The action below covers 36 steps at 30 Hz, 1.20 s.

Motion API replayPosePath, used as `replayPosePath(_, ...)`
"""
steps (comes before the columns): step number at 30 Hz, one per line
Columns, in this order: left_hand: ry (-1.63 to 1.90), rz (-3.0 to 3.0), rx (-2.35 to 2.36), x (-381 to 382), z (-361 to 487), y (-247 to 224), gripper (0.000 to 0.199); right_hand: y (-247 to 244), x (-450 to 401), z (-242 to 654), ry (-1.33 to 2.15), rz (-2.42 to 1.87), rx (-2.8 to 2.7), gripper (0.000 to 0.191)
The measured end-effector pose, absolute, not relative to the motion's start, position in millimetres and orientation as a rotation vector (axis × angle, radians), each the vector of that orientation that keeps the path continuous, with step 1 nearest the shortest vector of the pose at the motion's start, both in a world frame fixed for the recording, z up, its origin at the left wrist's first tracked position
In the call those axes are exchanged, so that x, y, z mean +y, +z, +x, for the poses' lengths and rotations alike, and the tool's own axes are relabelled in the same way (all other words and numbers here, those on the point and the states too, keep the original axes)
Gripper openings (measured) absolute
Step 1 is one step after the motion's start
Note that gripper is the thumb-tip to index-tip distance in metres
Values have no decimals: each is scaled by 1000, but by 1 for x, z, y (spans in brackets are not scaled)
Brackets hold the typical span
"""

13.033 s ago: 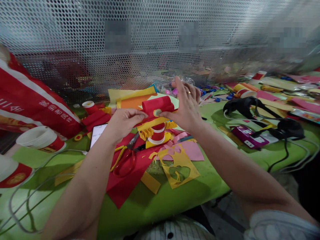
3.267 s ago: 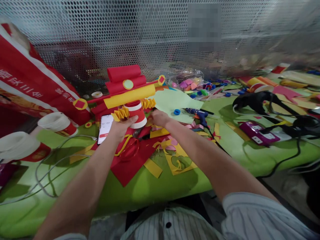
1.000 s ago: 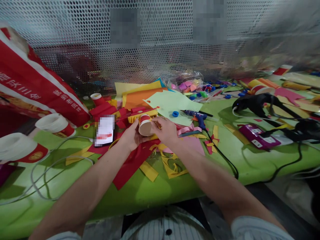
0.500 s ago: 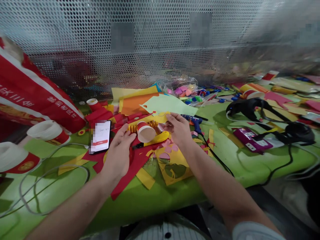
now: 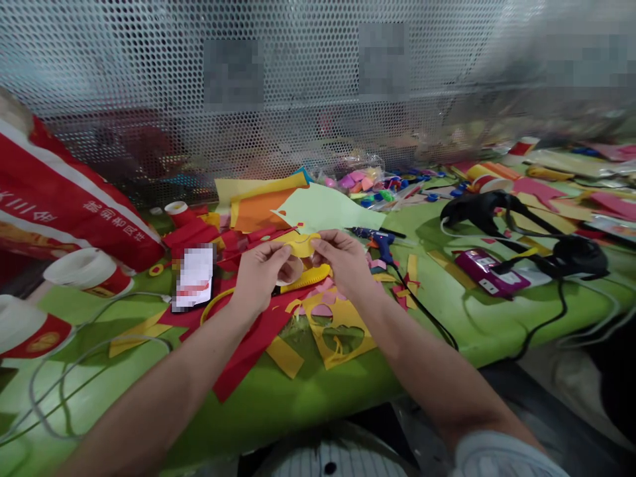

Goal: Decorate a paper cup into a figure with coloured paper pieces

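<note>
A small yellow paper piece (image 5: 302,246) is stretched between my two hands above the table. My left hand (image 5: 259,273) pinches its left end with thumb and fingers. Its right end is pinched by my right hand (image 5: 342,263). Just below, a paper cup (image 5: 291,272) lies on its side, partly hidden by my left fingers. Beside the cup rests a yellow utility knife (image 5: 309,277). Nearer to me lies a yellow sheet (image 5: 349,314) with cut-out holes, next to red paper (image 5: 248,354).
A phone (image 5: 195,278) and paper cups (image 5: 94,273) are on the left, with a looped cable. To the right lie a blue glue gun (image 5: 383,246) with a black cord, a purple box (image 5: 489,271) and a black headset (image 5: 579,257). Coloured sheets (image 5: 322,209) lie behind, before a perforated metal panel.
My left hand has moved up and right from beside the cup and now pinches the yellow paper piece. My right hand has shifted slightly left, still holding it.
</note>
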<state>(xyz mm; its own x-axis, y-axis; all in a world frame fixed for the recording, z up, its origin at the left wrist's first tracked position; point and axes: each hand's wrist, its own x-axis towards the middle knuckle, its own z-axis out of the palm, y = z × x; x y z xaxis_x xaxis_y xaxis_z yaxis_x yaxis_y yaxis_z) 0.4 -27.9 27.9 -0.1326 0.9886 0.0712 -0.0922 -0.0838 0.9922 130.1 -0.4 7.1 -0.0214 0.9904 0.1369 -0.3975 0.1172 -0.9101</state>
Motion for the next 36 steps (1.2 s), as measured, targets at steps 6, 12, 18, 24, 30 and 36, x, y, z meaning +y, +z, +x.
replayPosePath(6,1444,1096,1203,-26,-7,18,13,4,33,202,482,-1512,-1225,33)
replayPosePath(12,1436,1069,1223,-24,-15,9,13,-21,53,253,401,-2373,-1423,36)
replayPosePath(18,1408,1155,1263,-22,-17,4,12,-36,59,258,492,-2259,-1332,19)
replayPosePath(24,1424,1150,1310,-21,-20,6,11,-35,58,253,610,-1994,-1164,11)
replayPosePath(30,1425,1126,1314,-18,-24,7,11,-17,49,233,710,-1731,-1075,22)
replayPosePath(36,1460,1089,1335,-17,-29,14,12,10,23,212,934,-1206,-1195,24)
